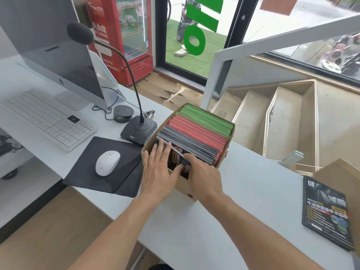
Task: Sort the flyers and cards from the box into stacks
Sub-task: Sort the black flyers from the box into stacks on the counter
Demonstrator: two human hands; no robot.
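Note:
A brown cardboard box (224,160) stands on the white desk, packed with upright green cards (210,119), red cards (196,133) and dark flyers (191,147). My left hand (158,168) lies flat with straight fingers on the nearest dark flyers at the box's near end. My right hand (202,176) curls its fingers round the top edge of the front dark flyers and tilts them toward me. A stack of dark flyers (325,213) lies on the desk at the right.
A microphone base (138,129) and mouse pad (109,164) with a white mouse (107,162) sit left of the box. A keyboard (48,117) and monitor (52,53) are farther left. Another cardboard box (342,172) stands at the right edge. A stairwell drops behind the desk.

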